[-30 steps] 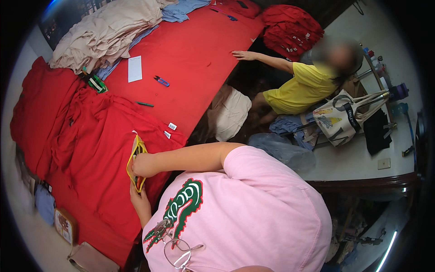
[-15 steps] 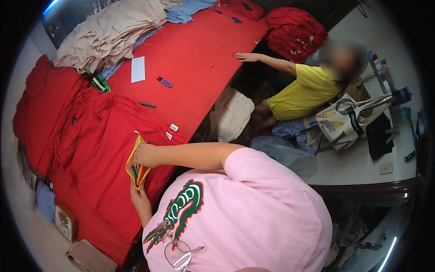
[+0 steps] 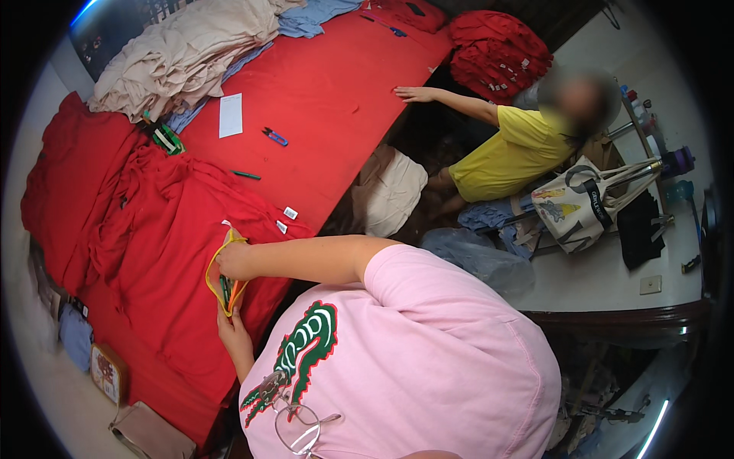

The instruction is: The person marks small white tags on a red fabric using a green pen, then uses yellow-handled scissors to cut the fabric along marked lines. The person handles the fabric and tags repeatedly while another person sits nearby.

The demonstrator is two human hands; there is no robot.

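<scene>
An unzipped pouch point(image 3: 211, 280) with a yellow edge is held over the red fabric, its mouth gaping. My left hand point(image 3: 235, 335) grips its lower end. My right hand point(image 3: 235, 261) reaches into the upper part of the opening, and its fingertips are hidden there. Slim green and orange pen-like things point(image 3: 225, 288) show inside the pouch. Under and around it lies rumpled red cloth point(image 3: 164, 229). Beyond my hands, a green pen point(image 3: 246, 175), blue-handled thread snips point(image 3: 275, 137) and a white paper sheet point(image 3: 230, 115) rest on the red-covered table point(image 3: 329, 99).
Piles of beige fabric point(image 3: 183, 57) and red fabric point(image 3: 73, 180) stand along the far left. Across the table, a person in yellow point(image 3: 497, 153) lays a hand on its edge. A tote bag point(image 3: 569, 203) hangs at right. A pinkish purse point(image 3: 153, 432) sits at lower left.
The pouch and both my hands have shifted slightly to the left. My right hand stays at the pouch's opening. The view has moved a little.
</scene>
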